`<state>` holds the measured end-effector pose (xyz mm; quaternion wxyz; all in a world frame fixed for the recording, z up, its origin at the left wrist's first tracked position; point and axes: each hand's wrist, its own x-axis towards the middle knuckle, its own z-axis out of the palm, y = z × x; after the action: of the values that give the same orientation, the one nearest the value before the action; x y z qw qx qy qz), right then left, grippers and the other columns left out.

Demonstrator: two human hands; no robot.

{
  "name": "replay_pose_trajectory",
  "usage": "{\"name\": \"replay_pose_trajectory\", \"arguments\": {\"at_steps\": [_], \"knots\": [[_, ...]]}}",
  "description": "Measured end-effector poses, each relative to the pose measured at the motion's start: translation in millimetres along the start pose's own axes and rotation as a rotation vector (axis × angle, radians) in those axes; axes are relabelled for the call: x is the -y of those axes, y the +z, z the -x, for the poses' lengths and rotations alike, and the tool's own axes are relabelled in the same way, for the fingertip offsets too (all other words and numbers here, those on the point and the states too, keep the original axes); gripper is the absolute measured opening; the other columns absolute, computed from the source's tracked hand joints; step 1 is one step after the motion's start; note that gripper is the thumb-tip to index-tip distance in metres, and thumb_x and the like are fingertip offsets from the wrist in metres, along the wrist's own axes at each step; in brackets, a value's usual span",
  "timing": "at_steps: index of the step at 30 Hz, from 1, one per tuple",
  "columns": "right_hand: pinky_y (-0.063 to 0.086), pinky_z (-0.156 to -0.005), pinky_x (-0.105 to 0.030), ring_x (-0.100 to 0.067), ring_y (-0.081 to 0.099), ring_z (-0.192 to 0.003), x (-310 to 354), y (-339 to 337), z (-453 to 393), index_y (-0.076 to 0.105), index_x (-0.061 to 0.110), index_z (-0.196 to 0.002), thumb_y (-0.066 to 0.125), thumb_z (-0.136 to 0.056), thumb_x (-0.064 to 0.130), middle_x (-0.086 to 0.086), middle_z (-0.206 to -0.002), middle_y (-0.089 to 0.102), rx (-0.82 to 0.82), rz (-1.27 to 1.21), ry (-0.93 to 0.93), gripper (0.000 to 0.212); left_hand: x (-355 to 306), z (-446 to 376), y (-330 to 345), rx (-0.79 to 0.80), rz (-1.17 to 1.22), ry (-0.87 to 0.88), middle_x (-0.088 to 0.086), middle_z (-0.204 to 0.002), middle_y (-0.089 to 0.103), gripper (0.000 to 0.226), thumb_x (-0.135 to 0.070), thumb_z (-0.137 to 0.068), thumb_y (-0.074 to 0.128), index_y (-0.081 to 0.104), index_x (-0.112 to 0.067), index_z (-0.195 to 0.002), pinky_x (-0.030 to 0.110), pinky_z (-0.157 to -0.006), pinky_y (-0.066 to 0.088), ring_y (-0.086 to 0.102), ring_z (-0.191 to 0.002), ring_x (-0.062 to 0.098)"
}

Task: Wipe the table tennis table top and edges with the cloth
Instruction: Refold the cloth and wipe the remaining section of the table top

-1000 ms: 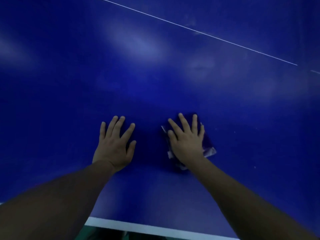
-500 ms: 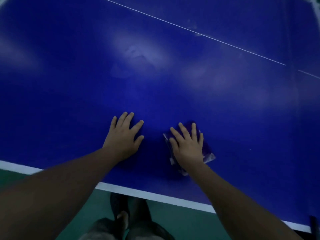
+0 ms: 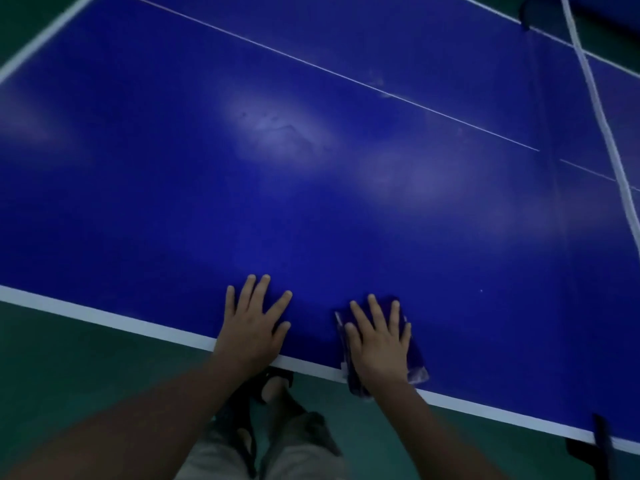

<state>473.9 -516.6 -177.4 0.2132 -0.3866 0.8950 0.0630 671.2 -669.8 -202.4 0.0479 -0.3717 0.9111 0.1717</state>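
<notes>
Dim, soft picture; pale glare on table (image 3: pixel 311 202).

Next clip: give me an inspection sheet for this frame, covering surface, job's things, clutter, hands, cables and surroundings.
Surface: blue table top, white near edge line, thin centre line; pale smudges in the glare.
Job's things: dark cloth flat at the near edge, its corner overhanging.
Clutter: nothing seen.
Hands: left hand flat on the bare top; right hand pressing flat on the cloth.
Cables: nothing seen.
Surroundings: net at right; green floor; person's sandalled feet below the edge.
</notes>
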Motion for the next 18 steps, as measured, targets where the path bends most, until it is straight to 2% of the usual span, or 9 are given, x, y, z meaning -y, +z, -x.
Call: {"name": "replay_pose_trajectory", "arguments": {"at_steps": [3,5,7,10,12,13,15,17,18], "knots": [[-0.010,-0.119,-0.059,-0.031,-0.023,-0.150,44.7,-2.5,-19.6,0.010,0.050,-0.154,0.013,-0.102,0.059,0.014,-0.167,-0.006,-0.015,-0.124,0.053,0.053,-3.0,10.5,5.8,0.033,-0.002,-0.021,0.009,-0.165,0.012,0.057,-0.054,-0.098,0.035,0.029,-0.038,-0.153,0.055,-0.119,-0.004,0.001,-0.153,0.032],[-0.012,-0.117,-0.057,-0.033,-0.021,-0.150,70.0,7.0,-14.2,0.010,0.048,-0.155,0.013,-0.102,0.059,0.013,-0.167,-0.005,-0.036,-0.068,-0.069,0.054,-3.9,17.3,7.2,0.071,-0.008,-0.035,0.005,-0.167,0.003,0.059,-0.054,-0.099,0.035,0.021,-0.040,-0.155,0.050,-0.117,-0.011,-0.007,-0.153,0.029],[-0.015,-0.116,-0.054,-0.034,-0.017,-0.151,77.2,16.2,4.4,0.013,0.047,-0.155,0.014,-0.102,0.059,0.011,-0.167,-0.003,-0.043,-0.022,-0.152,0.055,-4.6,24.8,4.2,0.111,-0.015,-0.039,0.004,-0.167,-0.001,0.060,-0.054,-0.100,0.035,0.018,-0.040,-0.155,0.049,-0.117,-0.010,-0.010,-0.152,0.027],[-0.016,-0.116,-0.052,-0.031,-0.023,-0.149,52.3,26.1,35.1,0.015,0.048,-0.154,0.016,-0.102,0.060,0.013,-0.166,-0.005,-0.005,-0.018,-0.142,0.054,-6.6,33.6,-5.4,0.181,-0.033,-0.051,0.003,-0.167,-0.007,0.061,-0.054,-0.101,0.031,0.009,-0.042,-0.156,0.049,-0.120,-0.005,-0.014,-0.152,0.027],[-0.018,-0.116,-0.052,-0.027,-0.034,-0.144,20.3,33.0,51.4,0.003,0.052,-0.153,0.012,-0.101,0.061,0.017,-0.162,-0.020,0.025,0.016,-0.088,0.054,-11.6,33.1,-11.6,0.224,-0.057,-0.074,0.003,-0.166,-0.011,0.061,-0.054,-0.101,0.029,0.005,-0.042,-0.156,0.050,-0.120,-0.003,-0.016,-0.151,0.028],[-0.016,-0.116,-0.051,-0.028,-0.031,-0.145,2.1,33.5,55.7,0.002,0.054,-0.153,0.011,-0.100,0.062,0.016,-0.162,-0.020,0.022,0.027,-0.053,0.054,-15.1,31.1,-13.3,0.241,-0.061,-0.092,0.003,-0.166,-0.012,0.062,-0.054,-0.101,0.029,0.004,-0.043,-0.156,0.051,-0.121,-0.002,-0.016,-0.151,0.029],[-0.008,-0.117,-0.051,-0.030,-0.017,-0.149,-32.5,26.4,56.7,0.013,0.053,-0.153,0.007,-0.095,0.064,0.013,-0.165,-0.008,0.008,-0.003,0.032,0.059,-23.3,27.8,-16.0,0.279,-0.050,-0.132,0.003,-0.166,-0.014,0.063,-0.055,-0.100,0.031,0.003,-0.044,-0.156,0.051,-0.122,0.000,-0.017,-0.151,0.029],[-0.010,-0.117,-0.054,-0.025,-0.033,-0.143,-57.3,18.8,41.7,-0.001,0.054,-0.152,-0.003,-0.092,0.069,0.015,-0.161,-0.022,0.068,-0.015,0.081,0.062,-30.6,25.2,-18.1,0.312,-0.045,-0.162,0.002,-0.165,-0.015,0.065,-0.059,-0.099,0.034,0.003,-0.047,-0.155,0.051,-0.122,0.002,-0.018,-0.151,0.030],[-0.012,-0.118,-0.056,-0.024,-0.039,-0.139,-63.2,15.1,29.0,-0.009,0.055,-0.150,-0.002,-0.094,0.069,0.017,-0.160,-0.027,0.101,-0.038,0.102,0.058,-34.6,23.8,-18.8,0.327,-0.051,-0.165,0.001,-0.165,-0.015,0.066,-0.060,-0.098,0.035,0.003,-0.048,-0.154,0.051,-0.122,0.003,-0.018,-0.151,0.030]]}}
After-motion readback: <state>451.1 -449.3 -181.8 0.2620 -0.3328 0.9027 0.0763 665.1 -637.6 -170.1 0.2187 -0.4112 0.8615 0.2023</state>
